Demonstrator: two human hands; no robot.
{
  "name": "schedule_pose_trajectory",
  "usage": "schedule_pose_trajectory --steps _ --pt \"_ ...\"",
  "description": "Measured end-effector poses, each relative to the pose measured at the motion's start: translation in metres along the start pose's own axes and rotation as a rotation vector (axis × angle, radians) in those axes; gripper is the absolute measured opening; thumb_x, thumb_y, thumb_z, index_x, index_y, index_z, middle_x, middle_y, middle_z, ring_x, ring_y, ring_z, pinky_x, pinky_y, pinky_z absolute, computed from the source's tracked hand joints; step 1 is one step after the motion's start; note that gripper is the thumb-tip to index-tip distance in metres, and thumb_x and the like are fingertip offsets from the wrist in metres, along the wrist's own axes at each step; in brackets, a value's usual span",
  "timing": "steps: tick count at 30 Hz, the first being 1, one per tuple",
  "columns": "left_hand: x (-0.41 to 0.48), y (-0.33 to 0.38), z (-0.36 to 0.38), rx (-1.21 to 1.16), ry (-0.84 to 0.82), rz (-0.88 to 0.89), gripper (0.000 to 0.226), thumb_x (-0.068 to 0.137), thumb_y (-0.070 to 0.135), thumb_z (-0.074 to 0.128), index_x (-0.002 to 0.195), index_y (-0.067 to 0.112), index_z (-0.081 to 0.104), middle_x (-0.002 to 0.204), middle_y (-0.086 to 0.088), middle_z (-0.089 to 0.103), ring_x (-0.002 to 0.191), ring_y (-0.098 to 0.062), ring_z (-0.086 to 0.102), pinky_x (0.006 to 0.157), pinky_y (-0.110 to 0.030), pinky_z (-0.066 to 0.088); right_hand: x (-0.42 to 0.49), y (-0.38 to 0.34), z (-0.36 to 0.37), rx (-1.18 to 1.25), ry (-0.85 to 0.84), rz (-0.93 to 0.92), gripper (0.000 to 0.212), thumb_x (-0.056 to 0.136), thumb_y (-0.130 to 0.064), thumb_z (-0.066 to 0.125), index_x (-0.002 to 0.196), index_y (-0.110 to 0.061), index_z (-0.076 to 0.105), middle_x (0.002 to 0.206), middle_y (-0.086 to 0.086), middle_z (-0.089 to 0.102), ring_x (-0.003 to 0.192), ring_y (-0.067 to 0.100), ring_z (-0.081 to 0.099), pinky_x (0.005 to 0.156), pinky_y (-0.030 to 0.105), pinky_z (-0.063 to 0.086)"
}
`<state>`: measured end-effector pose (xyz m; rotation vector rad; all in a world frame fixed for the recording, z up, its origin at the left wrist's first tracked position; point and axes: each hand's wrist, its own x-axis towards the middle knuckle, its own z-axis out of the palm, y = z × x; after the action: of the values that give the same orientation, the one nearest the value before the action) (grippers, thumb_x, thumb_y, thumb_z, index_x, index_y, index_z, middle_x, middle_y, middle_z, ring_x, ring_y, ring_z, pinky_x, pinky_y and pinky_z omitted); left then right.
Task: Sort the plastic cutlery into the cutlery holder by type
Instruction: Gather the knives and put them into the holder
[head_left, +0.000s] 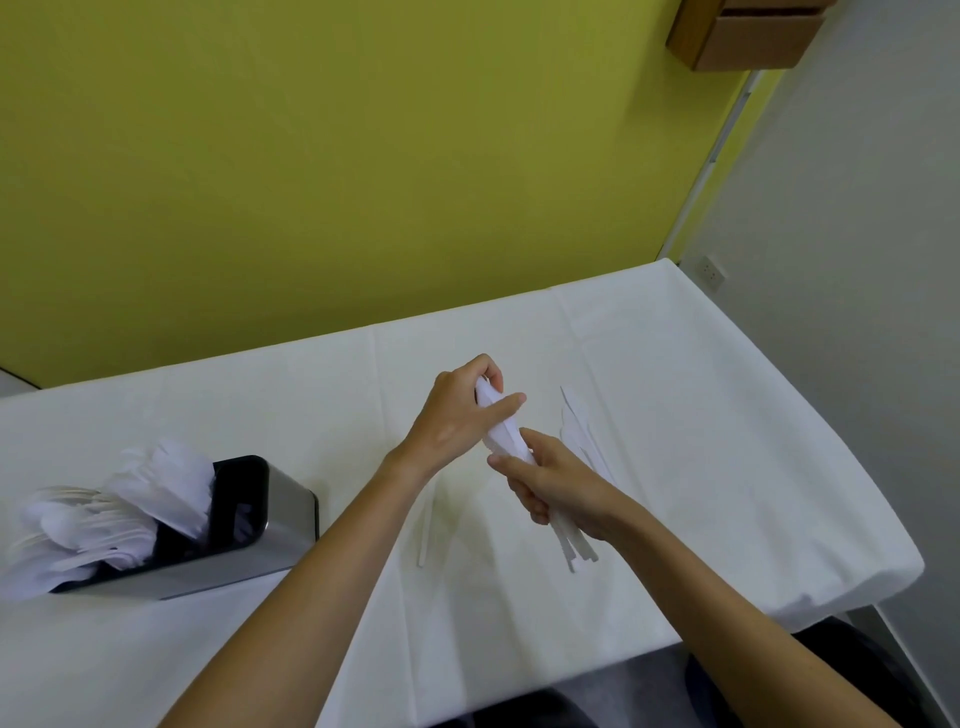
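Both my hands hold one bundle of white plastic cutlery (501, 431) above the middle of the table. My left hand (462, 410) pinches its upper end between thumb and fingers. My right hand (556, 480) grips the handles, whose ends stick out below the fist. A metal cutlery holder (280, 525) with a black inside stands at the left; its left compartments hold white spoons and forks (109, 509), and its right compartment looks mostly dark. A few loose white knives (579, 431) lie on the cloth right of my hands. A single white piece (427, 530) lies below my left wrist.
A white tablecloth (727, 415) covers the table, which ends at the right and near edges. A yellow-green wall rises behind it. A cardboard box (748, 34) sits high at the upper right. Dark chair parts show below the near edge.
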<state>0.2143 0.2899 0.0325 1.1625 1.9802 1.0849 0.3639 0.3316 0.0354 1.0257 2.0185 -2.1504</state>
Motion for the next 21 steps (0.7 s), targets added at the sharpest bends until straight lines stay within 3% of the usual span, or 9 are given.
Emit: schedule_pose_trajectory --steps 3,6,10,12,14,15,18,21 --pt "0.001 0.001 0.002 -0.108 0.075 -0.037 0.027 0.081 0.026 0.074 0.073 0.016 0.050 0.072 0.002 0.051 0.064 -0.011 0.046 0.052 -0.013 0.036 0.005 0.000 0.000 -0.108 0.017 -0.035 0.021 0.097 -0.027 0.050 0.087 -0.008 0.048 0.050 -0.005 0.042 0.041 0.009 0.042 0.046 0.023 0.041" --pt "0.000 0.004 0.001 -0.111 0.088 -0.048 0.029 0.081 0.023 0.074 0.070 0.016 0.048 0.067 0.004 0.048 0.059 -0.007 0.043 0.050 -0.011 0.033 0.007 -0.003 -0.001 -0.136 -0.020 -0.008 0.028 0.097 -0.031 0.049 0.079 -0.010 0.048 0.058 -0.001 0.050 0.048 0.013 0.050 0.051 0.023 0.046" --pt "0.001 0.005 0.000 -0.033 0.013 -0.016 0.029 0.080 0.023 0.073 0.070 0.016 0.046 0.067 0.004 0.046 0.060 -0.011 0.040 0.053 -0.018 0.034 0.009 -0.009 -0.005 -0.162 -0.108 0.062 0.027 0.096 -0.035 0.051 0.085 -0.013 0.061 0.077 0.000 0.068 0.071 0.009 0.063 0.067 0.024 0.056" --pt "0.001 0.006 0.000 -0.006 -0.041 -0.010 0.028 0.079 0.024 0.073 0.071 0.016 0.047 0.068 0.003 0.048 0.062 -0.012 0.041 0.056 -0.024 0.036 0.010 -0.010 -0.010 -0.272 -0.147 0.090 0.034 0.094 -0.041 0.053 0.087 -0.012 0.069 0.090 0.000 0.071 0.080 0.009 0.059 0.074 0.023 0.050" --pt "0.000 0.008 0.000 -0.005 -0.096 -0.015 0.028 0.079 0.025 0.073 0.070 0.017 0.048 0.067 0.004 0.048 0.061 -0.012 0.042 0.055 -0.024 0.035 0.009 -0.013 -0.015 -0.388 -0.170 0.112 0.036 0.092 -0.046 0.054 0.082 -0.017 0.072 0.091 -0.003 0.068 0.087 0.010 0.057 0.082 0.022 0.042" --pt "0.000 0.008 0.000 -0.014 -0.111 -0.016 0.029 0.079 0.025 0.073 0.070 0.017 0.048 0.067 0.005 0.048 0.061 -0.011 0.041 0.055 -0.023 0.035 0.009 -0.014 -0.017 -0.402 -0.185 0.121 0.035 0.092 -0.046 0.054 0.078 -0.018 0.071 0.085 -0.006 0.065 0.085 0.010 0.056 0.082 0.022 0.041" --pt "0.000 0.010 -0.002 -0.075 -0.113 -0.009 0.028 0.081 0.027 0.074 0.074 0.016 0.049 0.068 0.006 0.047 0.059 -0.007 0.040 0.055 -0.018 0.034 0.008 -0.015 -0.018 -0.340 -0.195 0.093 0.035 0.094 -0.037 0.053 0.068 -0.016 0.062 0.060 -0.008 0.046 0.053 0.008 0.037 0.055 0.018 0.031" --pt "-0.001 0.016 -0.004 -0.211 -0.056 -0.085 0.027 0.087 0.036 0.067 0.097 0.018 0.050 0.074 0.001 0.054 0.058 -0.008 0.049 0.057 -0.019 0.040 0.010 -0.012 -0.020 -0.246 -0.103 0.015 0.035 0.096 -0.030 0.053 0.067 -0.011 0.058 0.047 -0.012 0.037 0.042 0.008 0.029 0.045 0.017 0.026"
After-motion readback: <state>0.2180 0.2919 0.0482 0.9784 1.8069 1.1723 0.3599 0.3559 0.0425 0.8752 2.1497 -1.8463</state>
